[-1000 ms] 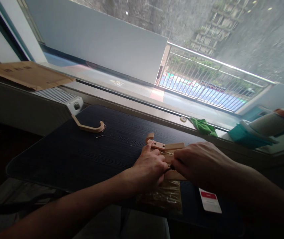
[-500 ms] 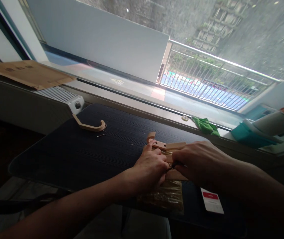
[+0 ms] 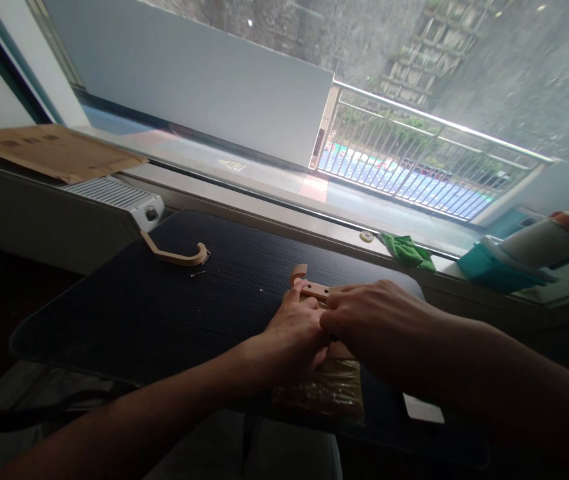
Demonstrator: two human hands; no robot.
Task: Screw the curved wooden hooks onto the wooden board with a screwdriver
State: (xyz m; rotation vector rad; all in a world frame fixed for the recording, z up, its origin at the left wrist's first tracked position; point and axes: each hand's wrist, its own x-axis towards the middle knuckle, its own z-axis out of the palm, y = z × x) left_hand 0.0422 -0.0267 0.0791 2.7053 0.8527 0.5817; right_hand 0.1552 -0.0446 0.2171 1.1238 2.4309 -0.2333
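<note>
My left hand is closed over a light wooden bracket piece on the dark ribbed table; its curled end sticks out past my thumb. My right hand lies right against the left, fingers curled over the same wooden piece and hiding most of it. What the right fingers pinch cannot be made out. A clear plastic bag of small parts lies under both hands at the table's near edge. A second curved wooden hook lies apart at the table's far left, a small dark screw beside it.
A white card lies by my right forearm. On the window sill are a green cloth, a small round thing and a teal and white container. A white radiator and brown cardboard are at the left.
My right hand has slid left over the wooden piece and now covers its right end and the thin dark thing it pinched before. The left hand stays put.
</note>
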